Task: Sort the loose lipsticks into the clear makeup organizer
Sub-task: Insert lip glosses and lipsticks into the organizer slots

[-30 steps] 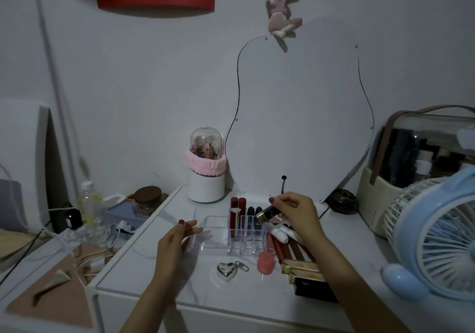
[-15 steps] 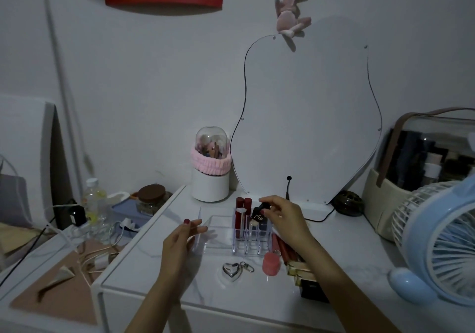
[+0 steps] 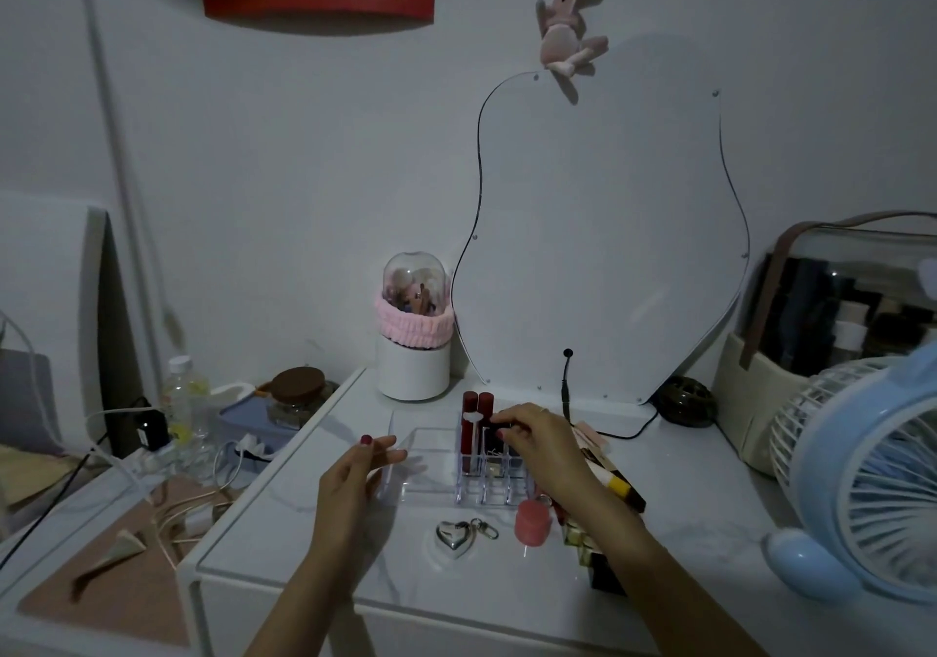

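The clear makeup organizer (image 3: 428, 458) sits mid-table, its right part divided into small slots. Two red lipsticks (image 3: 477, 405) stand in the back slots. My right hand (image 3: 545, 446) is over the slots, fingertips pinched on a dark lipstick (image 3: 499, 420) that sits low in a slot. My left hand (image 3: 355, 474) rests against the organizer's left wall, fingers touching it. Loose lipsticks (image 3: 616, 484) lie in a pile right of the organizer, partly hidden by my right forearm. A pink capped tube (image 3: 532, 522) stands in front.
A heart keychain (image 3: 459, 540) lies at the front. A white brush holder (image 3: 413, 352) and mirror (image 3: 598, 230) stand behind. A blue fan (image 3: 862, 479) and a cosmetics case (image 3: 831, 332) fill the right side. Cables and a bottle (image 3: 182, 398) crowd the lower left table.
My right hand carried the dark lipstick from above the loose pile leftwards and down into an organizer slot. My left hand stayed at the organizer's left wall.
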